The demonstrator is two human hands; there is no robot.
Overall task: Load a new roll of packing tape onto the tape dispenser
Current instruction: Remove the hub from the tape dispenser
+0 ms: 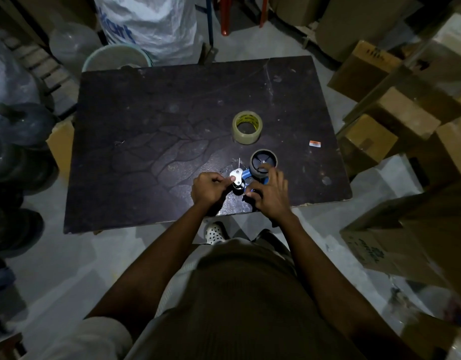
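Both my hands are on the tape dispenser at the near edge of the table.

I see the blue tape dispenser (pixel 246 175) lying on the dark table (pixel 151 131), close to me. My left hand (pixel 207 189) is curled up, and its fingers pinch the shiny metal end of the dispenser. My right hand (pixel 269 192) lies over the handle side with the fingers bent around it, and one finger reaches up to touch the dark round wheel (pixel 263 162). The new roll of tape (pixel 247 127) lies flat on the table, farther back and well apart from my hands. A small orange sticker (pixel 314 143) is off to the right. Cardboard boxes (pixel 396 120) are stacked beside the table.
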